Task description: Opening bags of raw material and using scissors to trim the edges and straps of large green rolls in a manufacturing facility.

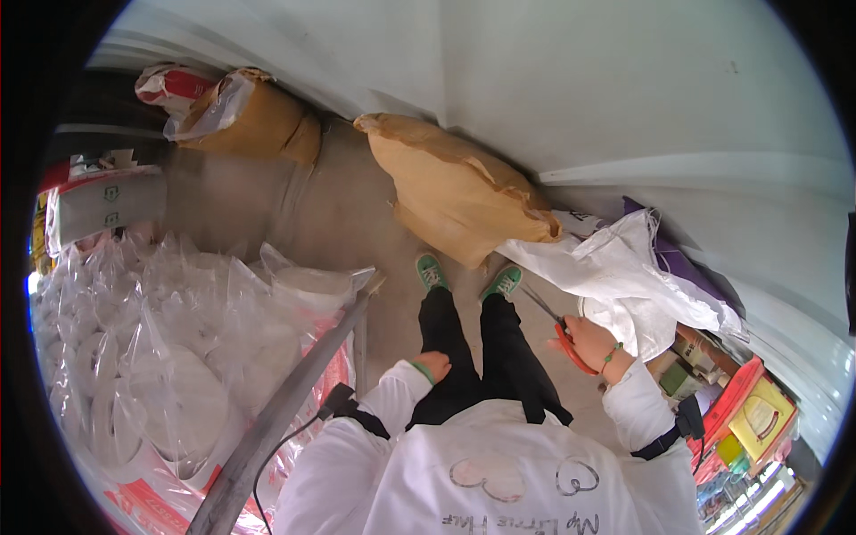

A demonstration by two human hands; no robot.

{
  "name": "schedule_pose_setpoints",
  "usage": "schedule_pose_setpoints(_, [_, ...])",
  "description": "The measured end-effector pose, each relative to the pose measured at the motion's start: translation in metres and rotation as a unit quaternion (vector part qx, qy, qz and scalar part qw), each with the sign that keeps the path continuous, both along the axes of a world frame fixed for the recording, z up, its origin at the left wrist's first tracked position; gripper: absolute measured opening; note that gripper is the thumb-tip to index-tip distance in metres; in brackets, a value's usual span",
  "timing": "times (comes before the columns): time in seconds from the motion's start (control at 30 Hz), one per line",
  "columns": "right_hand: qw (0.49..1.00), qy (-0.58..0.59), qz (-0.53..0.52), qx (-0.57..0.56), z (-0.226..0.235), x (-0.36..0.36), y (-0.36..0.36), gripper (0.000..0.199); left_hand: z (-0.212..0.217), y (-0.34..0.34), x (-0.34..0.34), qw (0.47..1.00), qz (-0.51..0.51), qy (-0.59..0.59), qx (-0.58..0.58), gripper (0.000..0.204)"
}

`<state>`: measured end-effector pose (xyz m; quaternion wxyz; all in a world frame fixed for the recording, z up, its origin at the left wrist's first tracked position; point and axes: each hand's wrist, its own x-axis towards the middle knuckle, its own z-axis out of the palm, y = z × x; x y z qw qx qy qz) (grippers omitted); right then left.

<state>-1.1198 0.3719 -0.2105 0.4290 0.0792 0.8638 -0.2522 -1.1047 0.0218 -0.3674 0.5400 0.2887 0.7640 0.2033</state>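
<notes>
Scissors (562,330) with orange-red handles are held in my right hand (590,342), which is closed around the handles. Their dark blades point up and left toward my right shoe. A white woven sack (615,259) lies crumpled just beyond that hand. My left hand (434,366) hangs beside my left thigh with its fingers curled in, and nothing shows in it. Ahead of my green shoes, a large brown paper sack (455,183) leans against the pale wall.
Clear plastic bags of white round items (169,374) are piled at left behind a grey metal bar (276,415). At far left are an opened brown sack (254,120) and a grey box (107,205). A red and yellow package (758,415) stands at right.
</notes>
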Motion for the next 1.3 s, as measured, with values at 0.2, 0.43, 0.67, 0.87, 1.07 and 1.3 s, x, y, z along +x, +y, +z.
schedule_pose_setpoints(0.2, [1.000,0.010,-0.021,0.007,0.003,-0.007,-0.003,0.042,0.001,0.062,0.006,0.983,0.129,-0.061,0.116,0.030])
schedule_pose_setpoints(0.43, [0.999,0.006,-0.047,-0.001,0.004,0.012,-0.002,0.039,-0.021,0.123,0.052,0.995,-0.021,-0.024,-0.097,0.041])
schedule_pose_setpoints(0.67, [0.992,0.004,-0.124,-0.022,-0.004,0.032,0.002,0.040,-0.051,0.134,0.084,0.986,-0.031,-0.151,0.068,0.022])
schedule_pose_setpoints(0.87, [0.990,0.006,-0.137,-0.039,0.013,0.012,-0.017,0.039,-0.069,0.043,-0.054,0.871,0.432,0.141,0.188,0.005])
schedule_pose_setpoints(1.07, [0.992,0.057,-0.112,-0.027,-0.015,-0.001,-0.016,0.042,0.012,0.055,-0.200,0.822,0.378,0.399,0.150,0.012])
schedule_pose_setpoints(1.3, [0.990,0.084,-0.107,0.021,-0.028,-0.010,-0.017,0.039,0.011,0.120,-0.114,0.951,0.116,0.219,0.187,0.018])
